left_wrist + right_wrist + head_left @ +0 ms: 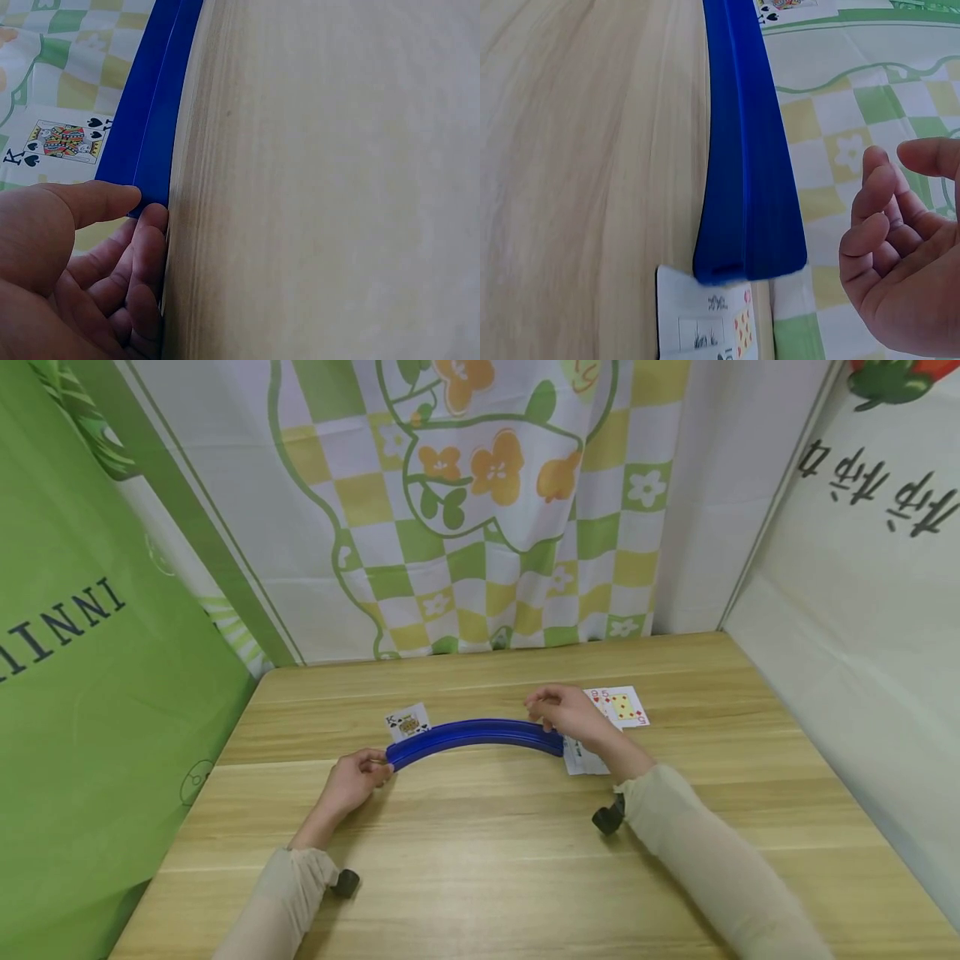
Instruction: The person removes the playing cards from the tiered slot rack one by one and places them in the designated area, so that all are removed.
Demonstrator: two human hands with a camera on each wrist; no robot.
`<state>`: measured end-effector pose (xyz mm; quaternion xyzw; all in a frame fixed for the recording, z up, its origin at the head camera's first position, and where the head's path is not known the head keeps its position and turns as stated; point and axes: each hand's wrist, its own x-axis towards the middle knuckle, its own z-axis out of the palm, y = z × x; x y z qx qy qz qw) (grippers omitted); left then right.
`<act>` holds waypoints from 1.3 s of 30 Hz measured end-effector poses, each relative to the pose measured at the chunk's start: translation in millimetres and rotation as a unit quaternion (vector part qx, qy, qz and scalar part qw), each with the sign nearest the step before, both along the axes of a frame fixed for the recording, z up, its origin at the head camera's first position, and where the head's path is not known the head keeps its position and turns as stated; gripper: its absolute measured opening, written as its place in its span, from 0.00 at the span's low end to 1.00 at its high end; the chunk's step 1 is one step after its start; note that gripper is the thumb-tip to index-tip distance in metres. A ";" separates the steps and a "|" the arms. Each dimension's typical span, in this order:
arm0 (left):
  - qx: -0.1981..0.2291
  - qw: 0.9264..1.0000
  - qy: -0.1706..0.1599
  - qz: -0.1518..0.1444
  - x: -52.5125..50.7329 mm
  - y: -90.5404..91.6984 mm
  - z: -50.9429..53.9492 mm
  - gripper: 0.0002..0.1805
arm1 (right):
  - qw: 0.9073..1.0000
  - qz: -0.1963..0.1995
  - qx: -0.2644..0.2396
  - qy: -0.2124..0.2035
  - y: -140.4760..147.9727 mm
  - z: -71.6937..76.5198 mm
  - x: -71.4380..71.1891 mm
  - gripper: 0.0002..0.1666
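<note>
A curved blue card holder [476, 735] with a lengthwise groove lies across the table. My left hand [354, 779] pinches its left end between thumb and fingers, as the left wrist view shows. A king of spades [64, 141] shows upright along the holder's far side near that end; its lower edge is hidden. Over the holder's right end hovers my right hand [573, 717], its fingers loosely bent and nothing between them. Beside that end and partly under my right wrist lie several playing cards [585, 760], with a five of diamonds [626, 707] face up.
The wooden table [480, 852] reaches back to a patterned curtain [510, 568]. A green cloth [90, 693] hangs on the left and a white one [862, 593] on the right. Small black cameras are strapped at both wrists.
</note>
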<state>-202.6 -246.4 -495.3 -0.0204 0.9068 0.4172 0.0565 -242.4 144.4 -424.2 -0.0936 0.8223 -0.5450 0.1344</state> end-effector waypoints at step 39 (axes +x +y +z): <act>0.006 1.000 -0.005 0.005 0.6 0.2 0.1 0.18 | 0.999 0.017 -0.019 0.028 -68.5 -2.4 -12.5 0.12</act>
